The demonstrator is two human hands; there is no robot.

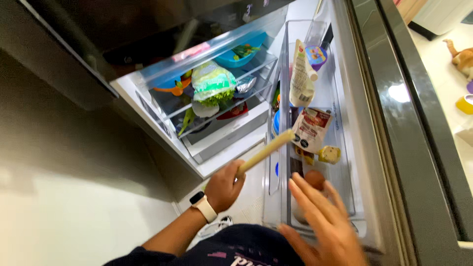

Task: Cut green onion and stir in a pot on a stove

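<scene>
While we look down into an open fridge, our left hand [224, 186] is closed in a tight grip around a pale wooden stick [266, 151] that points towards the door shelf [345, 162] on the right. Our right hand [327, 224] hovers with fingers spread apart, holding nothing, just near a brown egg [314, 178] in that shelf. Farther along the shelf stand a red-and-white pouch [311, 129] and a white squeeze bottle [301, 74].
</scene>
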